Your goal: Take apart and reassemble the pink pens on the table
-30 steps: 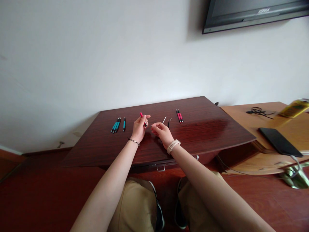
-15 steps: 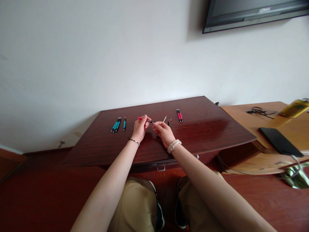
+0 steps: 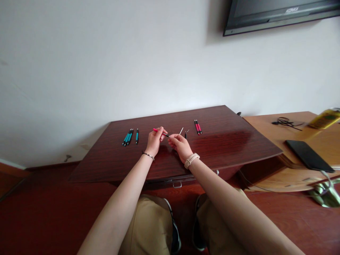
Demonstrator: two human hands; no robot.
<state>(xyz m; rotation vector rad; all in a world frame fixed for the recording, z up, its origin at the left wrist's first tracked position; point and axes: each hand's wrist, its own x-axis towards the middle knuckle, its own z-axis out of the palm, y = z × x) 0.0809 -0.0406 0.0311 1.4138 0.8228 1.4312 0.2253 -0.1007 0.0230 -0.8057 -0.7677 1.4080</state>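
My left hand (image 3: pixel 156 139) is closed around a pink and black pen barrel (image 3: pixel 165 134), its black end pointing right. The fingertips of my right hand (image 3: pixel 179 144) pinch together at that black end; whatever small part they grip is mostly hidden. Just past my right hand a thin white refill (image 3: pixel 181 130) lies on the table, beside a short black pen part (image 3: pixel 185 135) and a tiny spring-like piece (image 3: pixel 188 131). Several teal pens (image 3: pixel 128 137) lie left of my left hand, with a single teal pen (image 3: pixel 137 136) slightly apart. Pink pens (image 3: pixel 198 127) rest side by side at the right.
The dark wooden table (image 3: pixel 225 141) stands against a white wall. To its right is a lighter wooden desk (image 3: pixel 268 131) with a black cable (image 3: pixel 285 122), a black tablet-like device (image 3: pixel 308 154) and a yellow container (image 3: pixel 324 119). A television (image 3: pixel 281 16) hangs above.
The pen barrel in my left hand has shifted slightly right, its black end closer to my right fingertips. The pens and loose parts on the table have not moved.
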